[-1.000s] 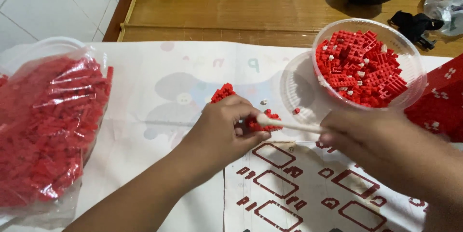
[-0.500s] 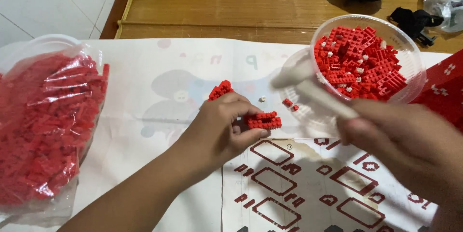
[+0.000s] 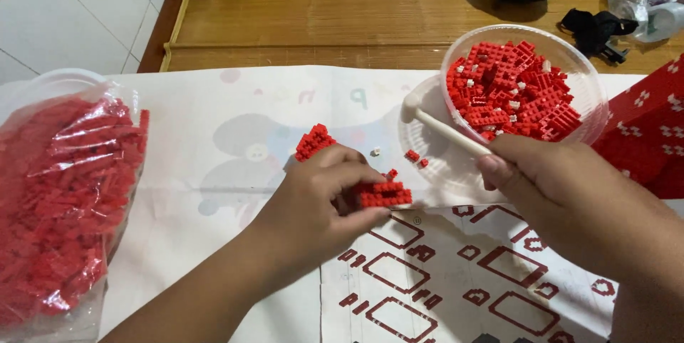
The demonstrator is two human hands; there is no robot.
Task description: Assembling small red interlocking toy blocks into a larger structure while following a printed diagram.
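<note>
Left hand (image 3: 324, 204) pinched the small red brick assembly (image 3: 383, 195) mid-frame while right hand (image 3: 552, 190) gripped the white mallet (image 3: 445, 131); probably best to keep it flat and tap lightly.

Wooden floor (image 3: 320, 8), white tiles (image 3: 64, 15)

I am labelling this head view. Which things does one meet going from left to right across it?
Plastic bag of red bricks → left hand → small red brick assembly → white mallet → clear bowl of red bricks → red patterned box.
</note>
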